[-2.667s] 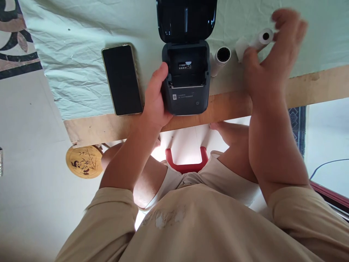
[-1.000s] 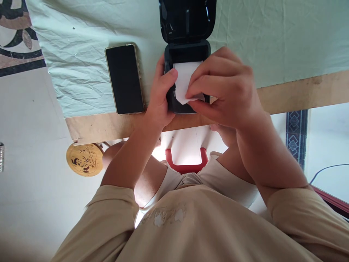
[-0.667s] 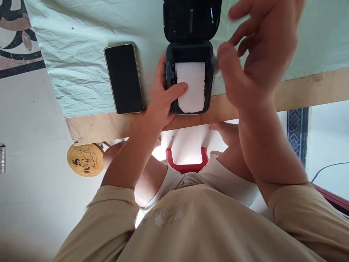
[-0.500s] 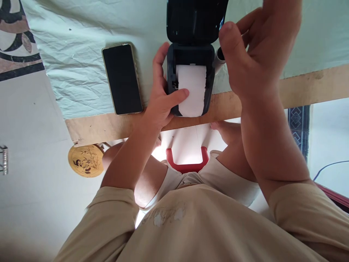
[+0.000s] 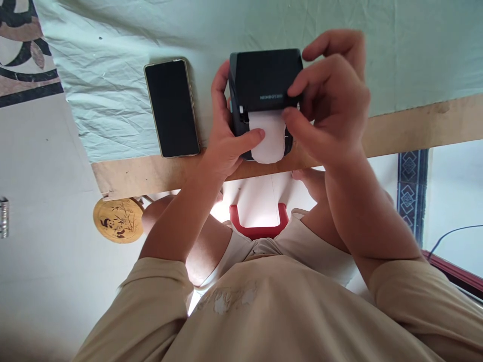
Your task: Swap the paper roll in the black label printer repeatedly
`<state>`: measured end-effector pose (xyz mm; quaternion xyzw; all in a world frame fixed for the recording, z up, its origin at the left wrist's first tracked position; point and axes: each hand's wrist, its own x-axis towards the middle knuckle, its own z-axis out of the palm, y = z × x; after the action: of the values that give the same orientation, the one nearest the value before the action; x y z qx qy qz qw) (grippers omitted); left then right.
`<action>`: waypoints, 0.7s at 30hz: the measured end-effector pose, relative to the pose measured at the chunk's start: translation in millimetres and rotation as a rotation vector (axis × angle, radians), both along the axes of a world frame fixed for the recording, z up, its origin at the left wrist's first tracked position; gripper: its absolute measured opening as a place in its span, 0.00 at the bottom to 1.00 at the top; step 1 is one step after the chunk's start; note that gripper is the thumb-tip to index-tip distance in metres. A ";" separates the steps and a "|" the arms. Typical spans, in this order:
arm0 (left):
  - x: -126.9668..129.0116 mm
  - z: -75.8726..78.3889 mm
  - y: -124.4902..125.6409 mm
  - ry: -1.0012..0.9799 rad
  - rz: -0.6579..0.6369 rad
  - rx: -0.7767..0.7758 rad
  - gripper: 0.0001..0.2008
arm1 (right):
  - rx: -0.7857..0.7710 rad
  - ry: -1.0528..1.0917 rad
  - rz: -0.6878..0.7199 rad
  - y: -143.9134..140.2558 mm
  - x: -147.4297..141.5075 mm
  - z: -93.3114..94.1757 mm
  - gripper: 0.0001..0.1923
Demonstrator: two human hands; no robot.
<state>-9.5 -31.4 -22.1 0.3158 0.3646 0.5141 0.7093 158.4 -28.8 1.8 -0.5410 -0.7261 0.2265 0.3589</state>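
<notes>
A dark label printer (image 5: pixel 245 143) stands at the table's near edge, with white paper (image 5: pixel 268 151) hanging out over its front. Its lid (image 5: pixel 264 75), lettered in pale print, is folded down over the top, though a gap at the front still shows the inside. My left hand (image 5: pixel 230 136) wraps the printer's left side, its thumb pressing on the paper. At the lid's front right corner, my right hand (image 5: pixel 330 100) pinches the edge between thumb and index finger; the other fingers are bent.
A phone (image 5: pixel 171 108) with a dark screen lies left of the printer. Pale green cloth (image 5: pixel 113 100) covers the table behind a bare wooden edge (image 5: pixel 396 118). Below are a round wooden stool (image 5: pixel 118 220) with a panda picture and a red frame piece (image 5: pixel 258 232) between my legs.
My right hand has swung the raised lid down over the printer and come nearer to me. My left hand keeps its hold. The roll beside the printer is now hidden.
</notes>
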 end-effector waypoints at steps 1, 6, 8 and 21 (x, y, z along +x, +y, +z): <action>-0.4 -1.6 0.8 -0.008 -0.010 0.028 0.41 | 0.053 0.017 0.013 -1.7 -0.3 -2.5 0.08; -3.8 -14.2 8.1 0.049 -0.080 0.144 0.52 | 0.151 0.063 0.012 -2.8 0.4 -11.9 0.07; -4.9 -17.4 9.8 0.097 -0.083 0.150 0.54 | 0.151 0.073 0.019 -3.0 1.2 -13.0 0.07; 1.3 -18.3 12.0 -0.092 -0.044 0.264 0.27 | 0.074 0.216 0.058 -7.9 -2.3 -16.5 0.21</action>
<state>-8.1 -19.4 -40.3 0.3904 0.2539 0.5559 0.6885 156.1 -36.6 -14.7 -0.4785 -0.7065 0.2667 0.4482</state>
